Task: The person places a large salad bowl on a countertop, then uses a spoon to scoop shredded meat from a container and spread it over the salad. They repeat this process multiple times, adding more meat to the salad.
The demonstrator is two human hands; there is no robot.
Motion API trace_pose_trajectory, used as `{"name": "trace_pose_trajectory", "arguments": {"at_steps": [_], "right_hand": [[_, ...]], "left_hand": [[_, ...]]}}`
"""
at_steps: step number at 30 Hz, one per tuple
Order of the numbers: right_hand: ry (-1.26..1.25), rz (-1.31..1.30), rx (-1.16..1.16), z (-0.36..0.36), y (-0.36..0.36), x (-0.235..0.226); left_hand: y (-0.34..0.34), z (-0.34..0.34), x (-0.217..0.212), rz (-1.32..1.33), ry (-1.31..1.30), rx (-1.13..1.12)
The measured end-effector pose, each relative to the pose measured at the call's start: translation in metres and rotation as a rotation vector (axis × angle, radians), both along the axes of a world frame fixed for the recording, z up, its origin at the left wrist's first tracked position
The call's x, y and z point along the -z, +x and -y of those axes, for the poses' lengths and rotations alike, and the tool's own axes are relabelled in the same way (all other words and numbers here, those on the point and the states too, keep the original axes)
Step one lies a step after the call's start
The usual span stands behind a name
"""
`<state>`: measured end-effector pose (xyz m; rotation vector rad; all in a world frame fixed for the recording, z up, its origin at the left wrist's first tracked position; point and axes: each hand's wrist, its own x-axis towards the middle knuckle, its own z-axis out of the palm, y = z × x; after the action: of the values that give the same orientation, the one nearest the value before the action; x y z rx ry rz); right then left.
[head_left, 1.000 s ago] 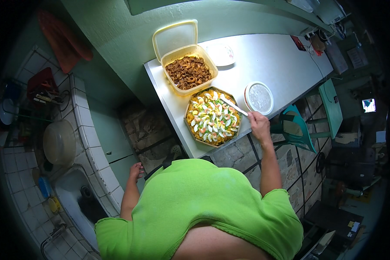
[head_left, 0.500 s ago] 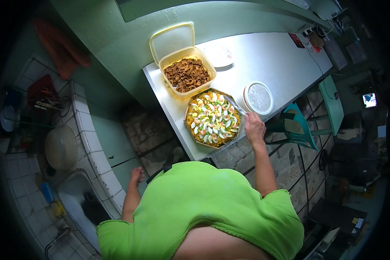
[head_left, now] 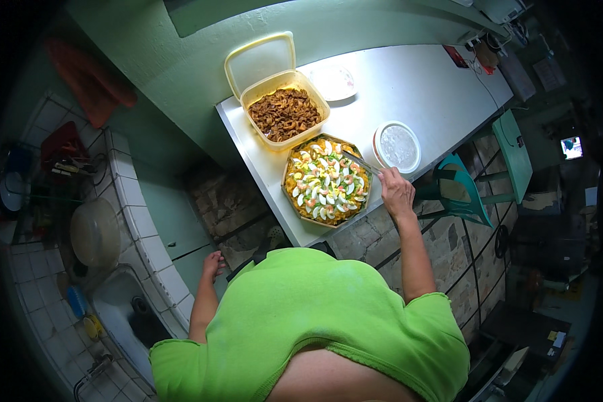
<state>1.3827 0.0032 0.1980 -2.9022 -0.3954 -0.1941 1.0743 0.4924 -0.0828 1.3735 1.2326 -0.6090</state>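
On the table's near end lies an octagonal tray (head_left: 289, 200) of orange-yellow noodles (head_left: 342, 218), topped with sliced egg, shrimp and chopped greens. From the right, my right hand (head_left: 398, 191) grips what look like metal tongs (head_left: 359, 162), whose far end rests over the noodles' upper right part. My left hand (head_left: 213, 265) hangs low by my side near the counter, fingers loosely bent and holding nothing. Just behind the tray stands a yellowish plastic tub (head_left: 279, 143) of brown cooked strips (head_left: 285, 115), its lid (head_left: 260, 61) tipped back against the wall.
A round tub with a clear lid (head_left: 400, 147) sits right of the tray, and a white plate (head_left: 335, 83) lies beyond. The white table (head_left: 409, 84) runs back along the wall. A green chair (head_left: 463, 191) stands at its right; a tiled counter with a sink (head_left: 117, 295) is at my left.
The tongs have shifted slightly over the noodles and my right hand has turned a little. My left hand's fingers have loosened somewhat. The whole view has moved slightly.
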Motion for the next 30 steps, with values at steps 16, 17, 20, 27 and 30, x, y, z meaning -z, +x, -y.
{"name": "trace_pose_trajectory", "arguments": {"at_steps": [16, 17, 20, 27, 30], "right_hand": [[-0.053, 0.088, -0.097, -0.104, 0.135, -0.001], [-0.105, 0.113, -0.109, -0.120, 0.148, 0.006], [-0.264, 0.144, -0.206, -0.150, 0.183, 0.019], [-0.264, 0.072, -0.200, -0.158, 0.208, 0.013], [-0.121, -0.008, -0.101, -0.140, 0.198, -0.007]], "left_hand": [[-0.014, 0.016, -0.004, 0.034, -0.025, -0.086], [-0.015, 0.018, -0.006, 0.023, -0.017, -0.089], [-0.024, 0.021, -0.010, 0.035, -0.016, -0.131], [-0.070, 0.022, -0.007, -0.044, 0.038, -0.031], [-0.079, 0.022, -0.003, -0.067, -0.047, -0.158]]}}
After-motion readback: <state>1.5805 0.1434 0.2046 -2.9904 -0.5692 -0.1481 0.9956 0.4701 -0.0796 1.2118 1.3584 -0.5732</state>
